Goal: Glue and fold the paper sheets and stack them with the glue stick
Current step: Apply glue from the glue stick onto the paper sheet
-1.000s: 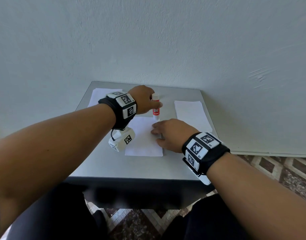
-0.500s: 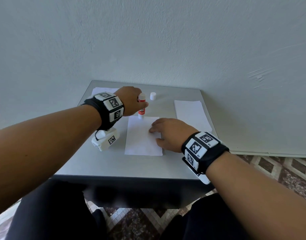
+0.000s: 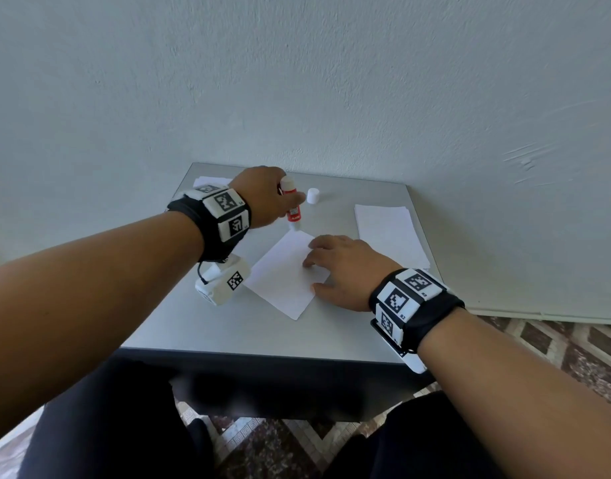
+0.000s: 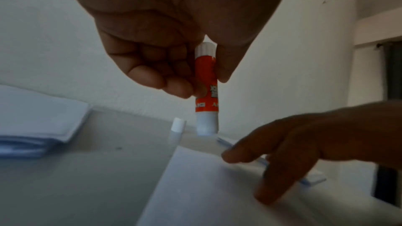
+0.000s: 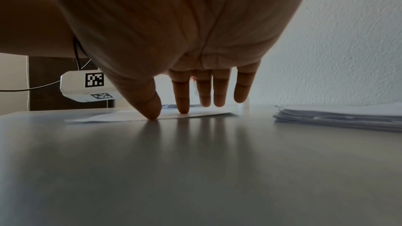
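My left hand (image 3: 262, 198) grips a red glue stick (image 3: 293, 205) upright, its uncapped white tip down at the far corner of a single white sheet (image 3: 280, 281). In the left wrist view the glue stick (image 4: 206, 90) is pinched between thumb and curled fingers, its tip just above the sheet (image 4: 206, 186). My right hand (image 3: 338, 267) lies flat with straight fingers pressing the sheet's right side; the right wrist view shows its fingertips (image 5: 183, 107) on the paper (image 5: 130, 117). The white cap (image 3: 312, 196) stands on the table behind the stick.
A stack of white sheets (image 3: 387, 233) lies at the table's right, also seen as a stack (image 5: 339, 116) in the right wrist view. Another pile of paper (image 4: 37, 126) sits at the far left. The grey table (image 3: 228, 326) stands against a white wall.
The sheet under my right hand has turned from square to the table to a diagonal lie. My left hand has shifted left with the glue stick, leaving the cap standing on the table.
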